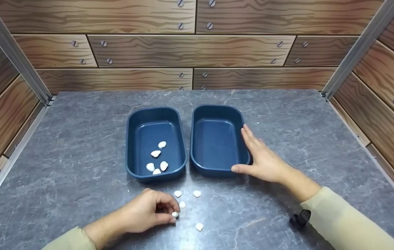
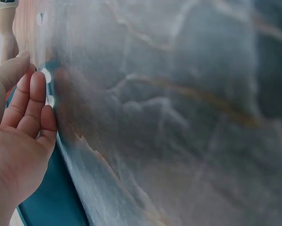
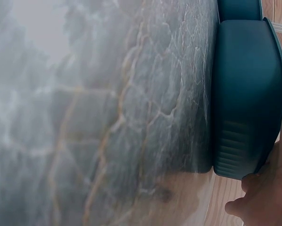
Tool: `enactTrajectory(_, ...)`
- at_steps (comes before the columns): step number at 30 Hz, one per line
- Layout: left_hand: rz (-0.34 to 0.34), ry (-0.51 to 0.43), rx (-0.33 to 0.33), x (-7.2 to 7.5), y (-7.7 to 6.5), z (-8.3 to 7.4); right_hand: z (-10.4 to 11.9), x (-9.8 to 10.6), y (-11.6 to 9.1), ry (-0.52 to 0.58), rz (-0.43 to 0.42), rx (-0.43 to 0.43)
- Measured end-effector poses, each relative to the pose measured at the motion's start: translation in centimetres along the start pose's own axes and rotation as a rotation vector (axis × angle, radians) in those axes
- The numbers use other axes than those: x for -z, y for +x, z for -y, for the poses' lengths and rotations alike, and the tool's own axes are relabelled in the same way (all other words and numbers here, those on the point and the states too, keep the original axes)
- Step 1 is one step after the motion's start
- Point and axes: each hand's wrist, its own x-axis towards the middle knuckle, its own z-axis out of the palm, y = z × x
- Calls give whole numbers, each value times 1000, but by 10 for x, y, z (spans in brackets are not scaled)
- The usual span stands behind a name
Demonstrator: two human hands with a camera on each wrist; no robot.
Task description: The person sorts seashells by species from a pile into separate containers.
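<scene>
My left hand (image 1: 144, 211) pinches a small white pebble-like piece (image 1: 175, 215) between thumb and fingertips, low over the table in front of the left tray. Right beside those fingertips lie two more white pieces, and others of the kind, such as this loose white piece (image 1: 199, 226), lie farther right. Several white pieces sit inside the left blue tray (image 1: 130, 146), mostly toward its near end. With fingers straight, my right hand (image 1: 268, 163) rests against the right side and near corner of the right blue tray (image 1: 217, 139), which holds nothing visible.
Both trays stand side by side with a narrow gap on the grey marbled table (image 1: 78, 139). Wood-patterned panels (image 1: 190, 50) wall the back and sides, with metal posts (image 1: 360, 52) at the corners. A dark object (image 1: 300, 219) sits at my right sleeve.
</scene>
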Motion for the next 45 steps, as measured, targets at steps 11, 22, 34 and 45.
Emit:
enactTrajectory(11, -42, 33, -17, 14, 6, -21, -1, -1, 2, 2, 0, -5)
enactTrajectory(22, -118, 85, -108, 49, 33, -59, -1, -3, 4, 3, 7, -10)
enactTrajectory(34, -208, 174, -104, 74, 76, -76, 1, -3, 3, -7, 7, 0)
enactTrajectory(45, -295, 109, -9, 85, 128, -67, 1, -1, 0, -11, 5, -7)
